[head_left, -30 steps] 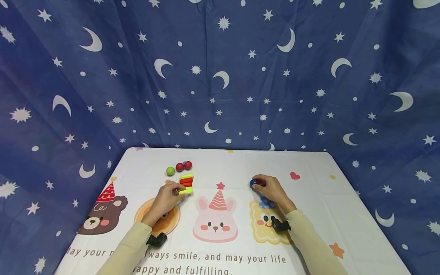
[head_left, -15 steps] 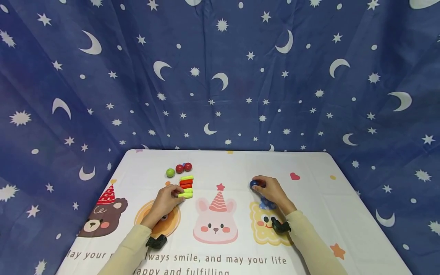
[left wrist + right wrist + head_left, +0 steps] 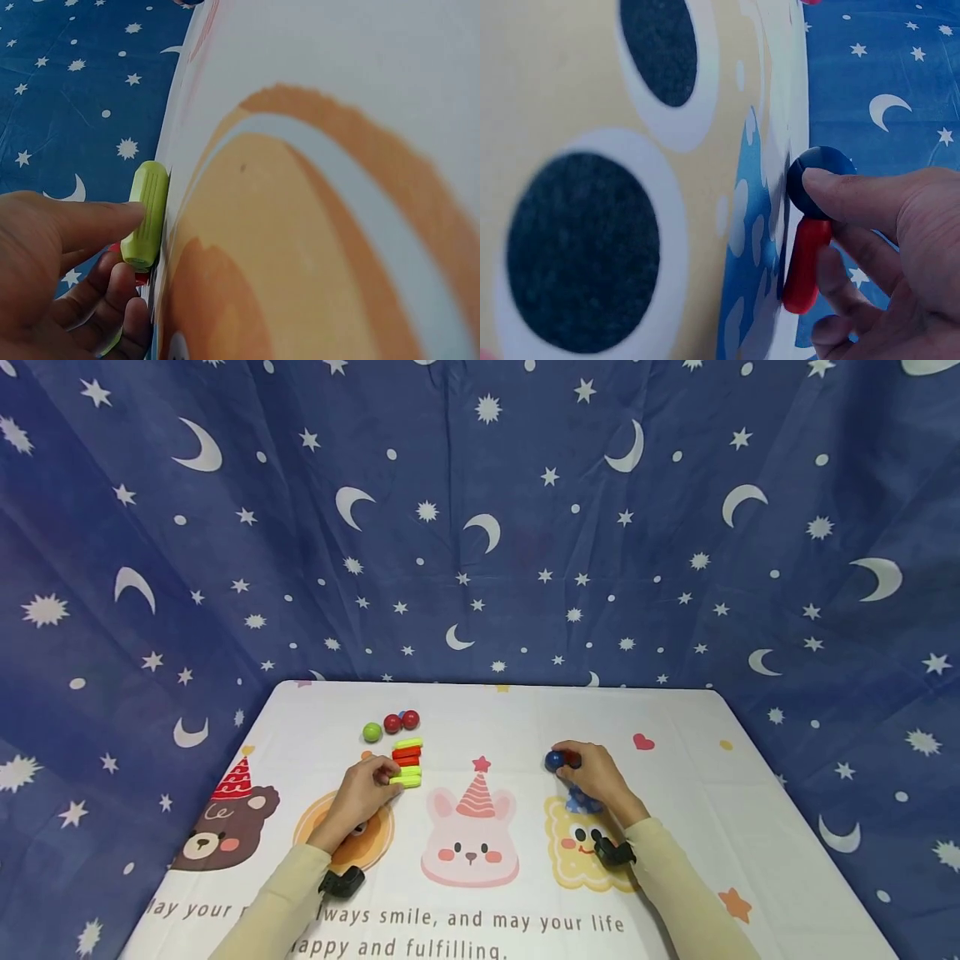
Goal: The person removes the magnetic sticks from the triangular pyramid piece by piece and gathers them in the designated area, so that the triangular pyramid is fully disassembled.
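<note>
My left hand is at the near end of a row of short bars. Its thumb lies on a ribbed yellow-green bar, with curled fingers behind it. Beyond it in the row are another yellow-green bar, red bars and a far yellow-green bar. On the right side of the table, my right hand holds a glossy dark blue ball, the thumb pressed on its near side. A red bar sits against the ball, partly behind the fingers.
Behind the row are a green ball, two dark red balls and a blue thing mostly hidden behind them. The white tablecloth has printed animals and text. A blue curtain with stars and moons stands behind the table.
The near end of the row, one yellow-green bar at first, now shows two side by side, the nearer under my left hand, slightly closer to me. My right hand stays nearly still on the blue ball.
</note>
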`<state>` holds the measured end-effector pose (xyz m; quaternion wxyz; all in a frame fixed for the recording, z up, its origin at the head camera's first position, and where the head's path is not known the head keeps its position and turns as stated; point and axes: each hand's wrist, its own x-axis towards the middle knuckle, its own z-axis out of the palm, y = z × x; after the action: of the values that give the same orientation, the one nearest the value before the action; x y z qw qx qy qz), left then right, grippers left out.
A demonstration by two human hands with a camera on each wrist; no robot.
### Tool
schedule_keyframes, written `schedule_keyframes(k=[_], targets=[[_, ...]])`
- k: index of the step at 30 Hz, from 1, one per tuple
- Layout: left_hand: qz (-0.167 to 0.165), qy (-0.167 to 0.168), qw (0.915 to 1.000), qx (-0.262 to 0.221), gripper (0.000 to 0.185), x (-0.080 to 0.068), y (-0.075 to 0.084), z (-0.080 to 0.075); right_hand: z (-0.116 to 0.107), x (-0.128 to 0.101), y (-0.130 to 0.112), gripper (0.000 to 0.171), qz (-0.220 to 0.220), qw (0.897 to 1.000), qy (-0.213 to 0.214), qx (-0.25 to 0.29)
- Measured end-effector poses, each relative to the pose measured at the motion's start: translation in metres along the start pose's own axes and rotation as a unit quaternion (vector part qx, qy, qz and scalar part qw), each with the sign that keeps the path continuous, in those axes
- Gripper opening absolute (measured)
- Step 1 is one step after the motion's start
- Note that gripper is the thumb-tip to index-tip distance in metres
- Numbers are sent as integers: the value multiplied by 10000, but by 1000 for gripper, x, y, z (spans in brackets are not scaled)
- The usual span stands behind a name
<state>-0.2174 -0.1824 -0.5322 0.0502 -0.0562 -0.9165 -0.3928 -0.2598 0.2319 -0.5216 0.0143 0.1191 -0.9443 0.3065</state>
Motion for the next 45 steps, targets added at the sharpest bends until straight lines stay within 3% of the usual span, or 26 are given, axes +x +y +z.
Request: schedule_keyframes(k=[9,18,24,30,40,45], targets=[[-16,166,9999,30,21,2,7,-8,2,0,-2,40,22,9988,209,-435],[330,123,9990,-287,21,8,35,-8,6,3,-9,39,-47,9992,223,-328],[372,57,9983,-447,22,14,52,2,9,4,-12,40,218,9995,79,-201],[794,73,9951,-590,21,23,65,16,12,6,-16,38,180,9998,73,-35],[748,-388,9919,-952,24,38,87,45,13,8,-19,36,166,9997,112,144],[993,-595,9873,-1091,21,46,97,64,14,5,-17,38,252,9995,18,165]])
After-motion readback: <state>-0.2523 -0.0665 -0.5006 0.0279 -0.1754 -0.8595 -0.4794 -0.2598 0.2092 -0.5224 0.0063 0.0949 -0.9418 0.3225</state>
